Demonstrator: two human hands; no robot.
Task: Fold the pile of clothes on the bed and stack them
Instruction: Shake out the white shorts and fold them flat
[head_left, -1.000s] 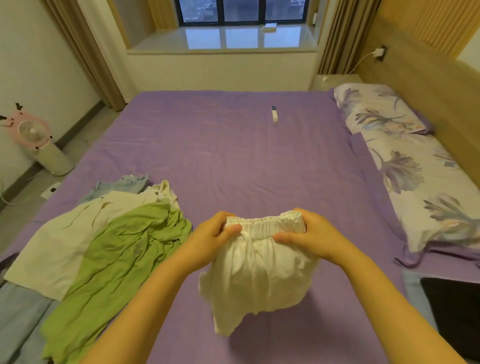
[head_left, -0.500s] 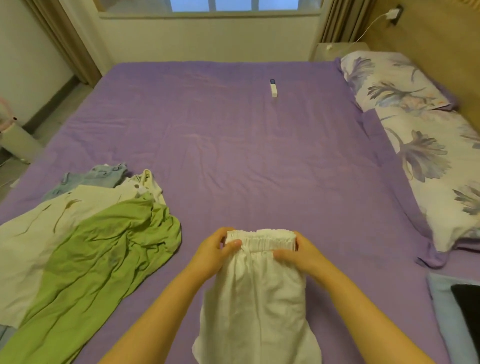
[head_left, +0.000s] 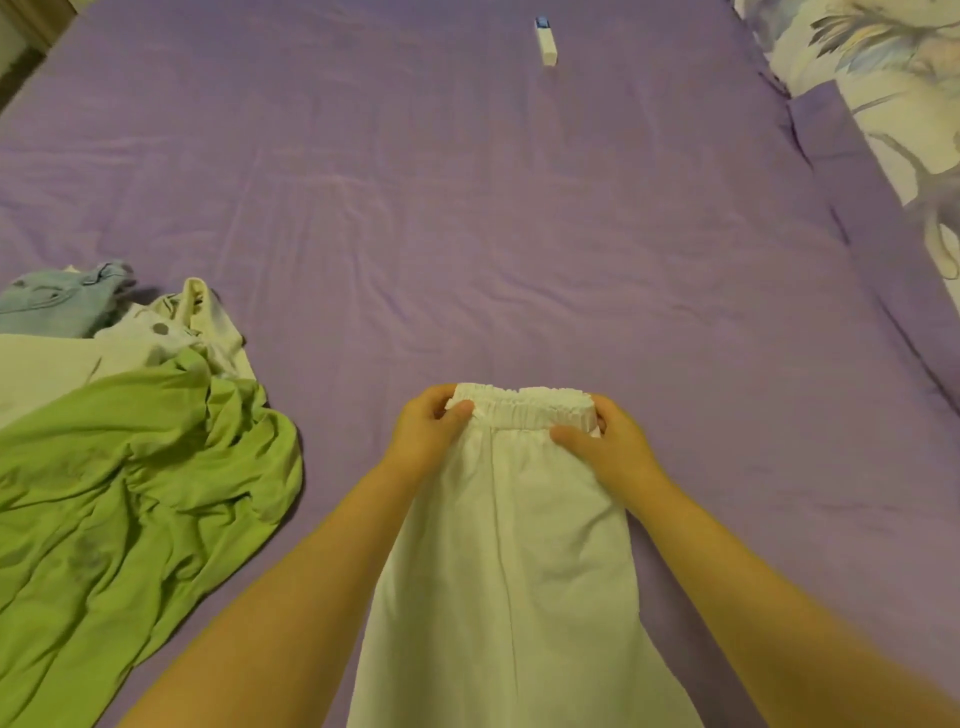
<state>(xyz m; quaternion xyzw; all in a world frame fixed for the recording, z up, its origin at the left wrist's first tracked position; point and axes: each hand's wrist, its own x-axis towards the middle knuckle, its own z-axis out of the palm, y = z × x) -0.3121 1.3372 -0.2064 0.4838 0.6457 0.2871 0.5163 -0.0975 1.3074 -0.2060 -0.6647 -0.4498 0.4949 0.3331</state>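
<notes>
Head view: looking down over a wide purple bed sheet, both bare forearms reaching out from the near edge.
White garment: a white garment with a gathered elastic waistband lies flat on the sheet, near and centre, waistband at the far end, the fabric running back toward the near edge and widening out of frame.
Left hand: the left hand pinches the left corner of that waistband, thumb on top, fingers curled under the edge.
Right hand: the right hand grips the right corner of the waistband, thumb laid across the top of the fabric, fingers tucked behind.
Waistband: pulled straight between the two hands and resting right down at the sheet.
Pile on the left: a crumpled green garment sprawls at the near left, apart from the white piece with a strip of purple sheet between them.
Under and behind it: a cream garment pokes out on the far side of the green one, with a pale blue denim piece just beyond, at the left edge.
Far centre: a small white stick-shaped object lies alone on the sheet, well apart from everything; what it is, I cannot tell.
Far right: floral bedding in white and lilac sits along the right edge.
</notes>
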